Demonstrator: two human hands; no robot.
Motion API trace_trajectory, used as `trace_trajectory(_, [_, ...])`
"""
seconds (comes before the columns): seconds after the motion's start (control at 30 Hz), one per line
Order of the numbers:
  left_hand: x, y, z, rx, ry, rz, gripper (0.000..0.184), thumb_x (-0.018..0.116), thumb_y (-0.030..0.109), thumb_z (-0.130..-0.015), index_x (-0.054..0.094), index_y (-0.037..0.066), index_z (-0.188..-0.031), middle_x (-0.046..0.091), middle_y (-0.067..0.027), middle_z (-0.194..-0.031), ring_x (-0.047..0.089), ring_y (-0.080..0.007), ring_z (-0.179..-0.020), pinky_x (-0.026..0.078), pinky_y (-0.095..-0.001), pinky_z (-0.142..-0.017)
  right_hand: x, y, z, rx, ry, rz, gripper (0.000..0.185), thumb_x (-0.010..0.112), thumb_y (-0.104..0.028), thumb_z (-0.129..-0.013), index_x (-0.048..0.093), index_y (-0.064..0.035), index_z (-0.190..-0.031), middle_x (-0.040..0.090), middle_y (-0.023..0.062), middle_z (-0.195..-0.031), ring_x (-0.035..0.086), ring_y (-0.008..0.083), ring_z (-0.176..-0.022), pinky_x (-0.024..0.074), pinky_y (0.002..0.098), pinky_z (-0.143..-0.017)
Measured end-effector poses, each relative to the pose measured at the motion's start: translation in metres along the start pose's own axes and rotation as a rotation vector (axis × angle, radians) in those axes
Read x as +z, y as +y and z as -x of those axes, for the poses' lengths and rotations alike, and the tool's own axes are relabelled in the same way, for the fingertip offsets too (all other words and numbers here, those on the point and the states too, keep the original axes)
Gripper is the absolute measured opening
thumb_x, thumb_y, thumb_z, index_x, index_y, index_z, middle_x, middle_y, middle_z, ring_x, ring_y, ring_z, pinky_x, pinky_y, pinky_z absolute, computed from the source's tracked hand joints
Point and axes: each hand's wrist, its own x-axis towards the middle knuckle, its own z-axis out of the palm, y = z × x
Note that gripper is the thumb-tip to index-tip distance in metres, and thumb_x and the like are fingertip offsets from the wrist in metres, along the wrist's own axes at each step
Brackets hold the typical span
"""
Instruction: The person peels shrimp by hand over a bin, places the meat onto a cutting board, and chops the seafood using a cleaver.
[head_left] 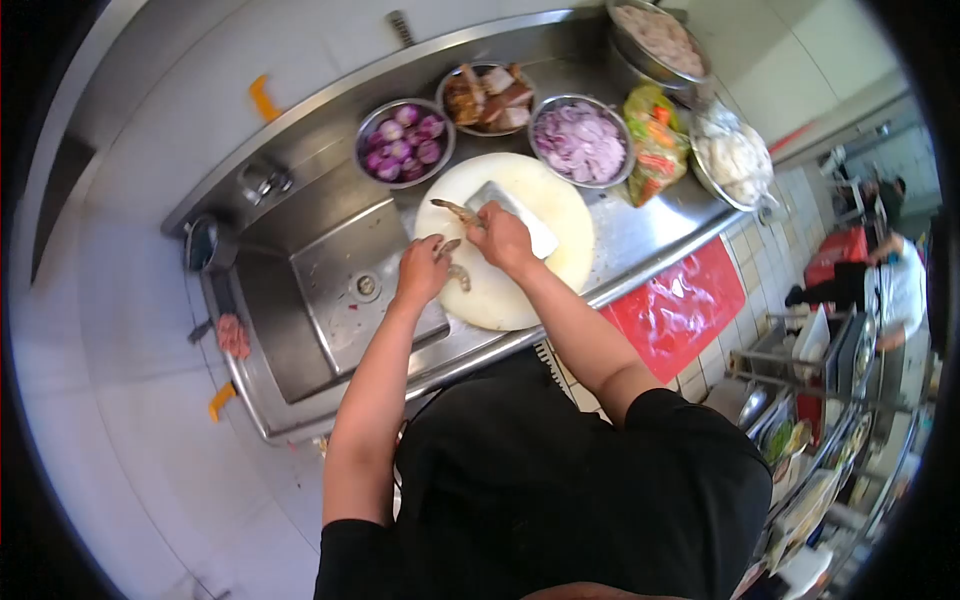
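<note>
My right hand (500,240) is closed around a cleaver near where its brown handle meets the broad blade (532,228). The blade lies low over a round white cutting board (565,200). On the board's left side, my left hand (425,270) pinches what looks like a shrimp (460,278), whose curled greyish body shows beside the fingers. Part of it is hidden by my fingertips. Left of the board is a steel sink basin (335,290).
Along the back stand bowls of purple onions (404,145), brown meat chunks (490,100) and sliced onion (580,142). A plastic bag (657,145), a bowl of white food (738,165) and a bowl of pale meat (660,40) stand right. A red sheet (680,310) lies below the counter.
</note>
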Motion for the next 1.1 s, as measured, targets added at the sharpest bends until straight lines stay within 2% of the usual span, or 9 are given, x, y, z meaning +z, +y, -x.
trace_trajectory(0.1, [-0.014,0.024,0.010,-0.024,0.232,0.081,0.050,0.076,0.013,-0.087,0.067,0.003,-0.135,0.072,-0.0180,-0.114,0.072,-0.0289,-0.090,0.057,-0.0401,-0.088,-0.018,-0.004,0.015,-0.119,0.057,-0.249,0.039,0.077,-0.024,-0.087,0.066,-0.0049,-0.119,0.070,0.0226,-0.105,0.068,0.0434,-0.098,0.0547,0.0498,-0.086])
trace_trajectory(0.23, [-0.057,0.035,0.026,0.271,0.516,0.034,0.046,0.069,0.021,-0.100,0.062,0.006,-0.143,0.073,-0.0147,-0.113,0.072,-0.0266,-0.092,0.055,-0.0397,-0.092,-0.032,-0.041,0.044,-0.358,-0.127,-0.336,0.037,0.070,-0.016,-0.095,0.064,-0.0056,-0.129,0.064,0.0225,-0.116,0.063,0.0433,-0.110,0.0521,0.0482,-0.096])
trace_trajectory(0.3, [-0.086,0.000,0.044,0.046,0.121,0.228,0.047,0.065,0.026,-0.104,0.060,0.005,-0.146,0.074,-0.0132,-0.112,0.072,-0.0242,-0.094,0.055,-0.0364,-0.091,-0.018,-0.060,0.054,-0.471,-0.167,-0.340,0.035,0.067,-0.012,-0.098,0.063,-0.0068,-0.132,0.064,0.0214,-0.118,0.063,0.0423,-0.110,0.0524,0.0467,-0.095])
trace_trajectory(0.33, [-0.101,0.002,0.059,0.047,0.125,0.227,0.047,0.065,0.026,-0.104,0.060,0.005,-0.146,0.074,-0.0132,-0.112,0.072,-0.0242,-0.094,0.055,-0.0364,-0.091,-0.012,-0.069,0.058,-0.502,-0.195,-0.365,0.035,0.067,-0.012,-0.098,0.063,-0.0070,-0.133,0.064,0.0208,-0.118,0.063,0.0422,-0.111,0.0524,0.0466,-0.095])
trace_trajectory(0.4, [-0.142,0.012,0.097,-0.230,0.022,0.873,0.044,0.061,0.028,-0.107,0.062,0.002,-0.142,0.075,-0.0108,-0.110,0.072,-0.0184,-0.093,0.056,-0.0310,-0.085,0.008,-0.088,0.064,-0.544,-0.234,-0.396,0.036,0.067,-0.011,-0.098,0.063,-0.0072,-0.133,0.064,0.0203,-0.118,0.063,0.0421,-0.111,0.0524,0.0464,-0.095])
trace_trajectory(0.5, [-0.178,-0.029,0.150,-0.393,-0.070,1.027,0.036,0.065,0.019,-0.105,0.065,-0.002,-0.135,0.075,-0.0101,-0.108,0.071,-0.0148,-0.093,0.058,-0.0293,-0.081,0.044,-0.122,0.078,-0.822,-0.307,-0.497,0.034,0.067,-0.009,-0.097,0.065,-0.0070,-0.131,0.064,0.0193,-0.117,0.063,0.0418,-0.111,0.0522,0.0472,-0.095])
trace_trajectory(0.6, [-0.176,-0.071,0.210,-0.415,0.068,0.786,0.032,0.067,0.016,-0.104,0.067,-0.004,-0.130,0.075,-0.0074,-0.103,0.069,-0.0124,-0.089,0.056,-0.0282,-0.079,0.074,-0.172,0.107,-1.030,-0.435,-0.512,0.035,0.069,-0.009,-0.095,0.065,-0.0070,-0.130,0.064,0.0178,-0.114,0.065,0.0393,-0.108,0.0533,0.0450,-0.093])
trace_trajectory(0.83, [-0.199,-0.102,0.337,-0.394,0.627,0.587,0.034,0.067,0.011,-0.104,0.065,-0.006,-0.133,0.074,-0.0076,-0.107,0.067,-0.0111,-0.094,0.056,-0.0281,-0.082,0.176,-0.271,0.180,-0.946,-0.659,-0.567,0.018,0.070,-0.016,-0.091,0.068,0.0000,-0.097,0.068,0.0212,-0.093,0.067,0.0446,-0.096,0.0524,0.0517,-0.084])
trace_trajectory(1.1, [-0.197,-0.142,0.450,-0.527,0.935,0.106,0.033,0.065,0.006,-0.102,0.066,-0.010,-0.130,0.075,-0.0208,-0.121,0.073,-0.0253,-0.103,0.058,-0.0367,-0.090,0.239,-0.332,0.265,-1.055,-0.903,-0.417,0.019,0.063,-0.015,-0.086,0.071,0.0011,-0.079,0.069,0.0261,-0.080,0.069,0.0473,-0.081,0.0548,0.0541,-0.075])
